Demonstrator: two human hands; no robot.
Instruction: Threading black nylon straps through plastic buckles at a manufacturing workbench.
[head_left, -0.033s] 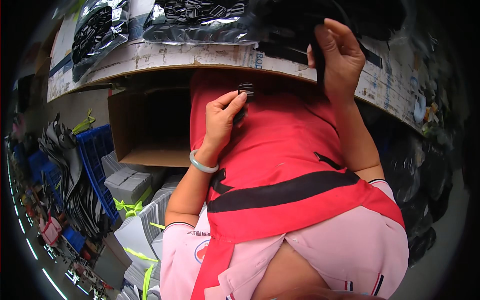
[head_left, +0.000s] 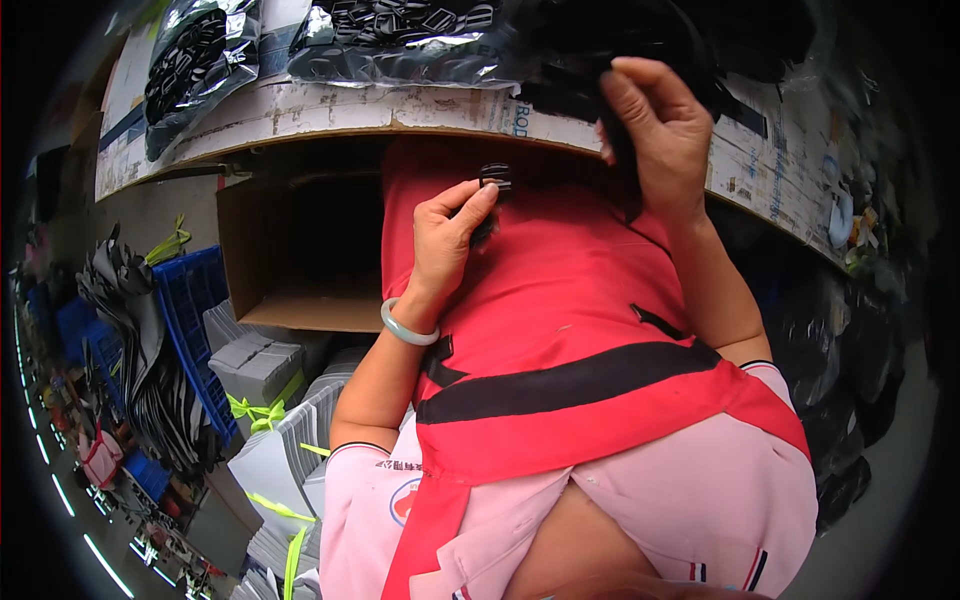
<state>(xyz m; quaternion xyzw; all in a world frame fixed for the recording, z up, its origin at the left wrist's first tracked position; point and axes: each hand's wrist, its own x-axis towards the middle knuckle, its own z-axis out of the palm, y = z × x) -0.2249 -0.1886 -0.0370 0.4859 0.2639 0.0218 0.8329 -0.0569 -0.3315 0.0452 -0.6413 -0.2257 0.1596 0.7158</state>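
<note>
Nothing is differing from the frame before: my left hand [head_left: 445, 240] is still pinching a small black plastic buckle [head_left: 494, 178] between thumb and curled fingers, just right of centre at twelve o'clock over my red apron [head_left: 560, 300]. My right hand [head_left: 655, 130] is closing on a flat black webbing strap [head_left: 625, 175] at one o'clock, beside glossy clear bags of black buckles [head_left: 400, 40] on the worn cardboard-topped table [head_left: 330, 105].

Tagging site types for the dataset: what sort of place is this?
Probably a small workshop or packing floor: clear bags of black plastic parts on a cardboard-covered bench, blue crates, tied bundles of flat cartons on the floor.
</note>
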